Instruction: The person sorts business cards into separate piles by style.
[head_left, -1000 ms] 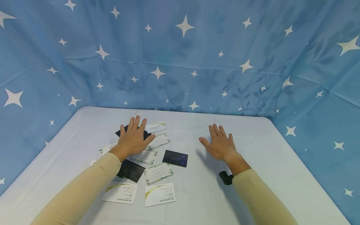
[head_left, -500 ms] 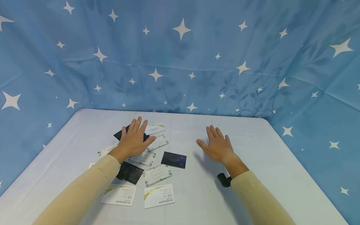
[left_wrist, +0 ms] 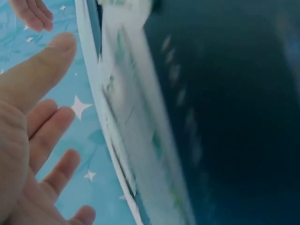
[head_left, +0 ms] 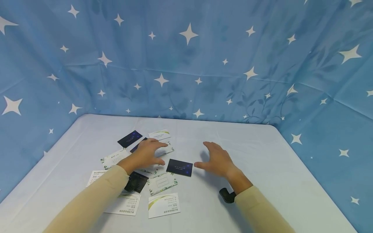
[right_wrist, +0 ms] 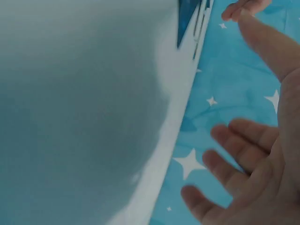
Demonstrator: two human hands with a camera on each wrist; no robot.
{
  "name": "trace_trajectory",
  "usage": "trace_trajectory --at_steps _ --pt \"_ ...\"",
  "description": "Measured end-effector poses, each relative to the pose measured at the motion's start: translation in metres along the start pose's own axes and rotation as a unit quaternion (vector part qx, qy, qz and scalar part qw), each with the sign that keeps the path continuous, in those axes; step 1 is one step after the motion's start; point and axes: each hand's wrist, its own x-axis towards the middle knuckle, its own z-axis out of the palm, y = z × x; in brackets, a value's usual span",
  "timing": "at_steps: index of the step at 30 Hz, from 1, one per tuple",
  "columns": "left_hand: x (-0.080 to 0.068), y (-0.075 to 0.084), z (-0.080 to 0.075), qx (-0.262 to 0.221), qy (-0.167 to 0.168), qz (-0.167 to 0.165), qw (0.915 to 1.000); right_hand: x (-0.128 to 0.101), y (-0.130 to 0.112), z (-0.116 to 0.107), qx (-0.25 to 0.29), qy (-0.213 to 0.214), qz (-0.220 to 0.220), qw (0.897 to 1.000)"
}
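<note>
Both hands drew inward: left hand (head_left: 147, 152), right hand (head_left: 217, 158) loosely spread, seemingly empty, flanking dark glossy card (head_left: 179, 167).

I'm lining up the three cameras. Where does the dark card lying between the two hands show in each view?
Head: dark card lies centre, between both thumbs.
Left wrist: the large dark surface at right is probably it, blurred.
Right wrist: a dark sliver at top, perhaps it.
Shared landmark: the starred blue cloth.

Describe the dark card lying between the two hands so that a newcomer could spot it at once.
On the pale table, cards lie scattered left of centre. The dark card lies flat between the left hand and the right hand, at the cluster's right edge. Unlike the white cards around it, it is navy with faint light print.
</note>
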Motion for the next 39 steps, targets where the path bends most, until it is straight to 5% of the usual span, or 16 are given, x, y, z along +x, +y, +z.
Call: trace_trajectory --at_steps 6,13,31,39 --pt "0.005 0.009 0.01 -0.012 -0.052 -0.013 0.9985 0.001 -0.005 0.016 0.075 -0.054 0.001 0.996" --pt "0.01 0.018 0.014 -0.009 -0.093 -0.04 0.9948 0.004 -0.01 0.025 0.06 -0.09 -0.009 0.994" --pt "0.008 0.022 0.014 -0.007 -0.086 -0.032 0.9957 0.007 -0.011 0.03 0.025 -0.067 -0.032 0.997" --pt "0.027 0.025 0.007 0.001 -0.066 -0.026 0.9975 0.022 -0.002 0.015 0.036 -0.052 -0.043 0.997"
